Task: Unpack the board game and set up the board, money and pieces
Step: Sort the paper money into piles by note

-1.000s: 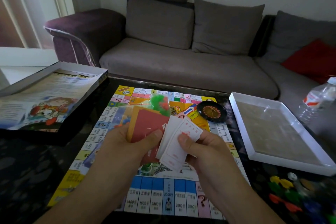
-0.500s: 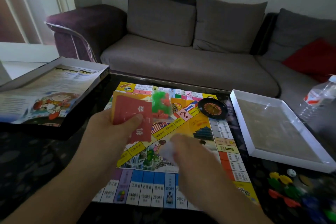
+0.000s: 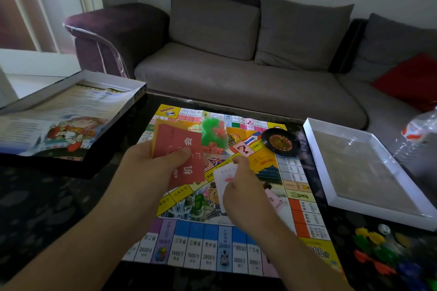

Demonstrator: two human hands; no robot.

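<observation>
The colourful game board lies unfolded on the dark table. My left hand grips a stack of red cards above the board's left half, thumb on top. My right hand holds a small stack of white cards low over the board's middle, knuckles up. A clear bag of green and red pieces lies on the board behind the cards. A small black roulette wheel sits at the board's far right corner.
The box lid with a printed sheet stands at the left. A white box tray lies at the right. Loose coloured pieces and a die lie at the near right. A plastic bottle and a grey sofa are behind.
My right hand separated the white cards from the red stack and lowered them toward the board's middle. My left hand moved up and left with the red cards.
</observation>
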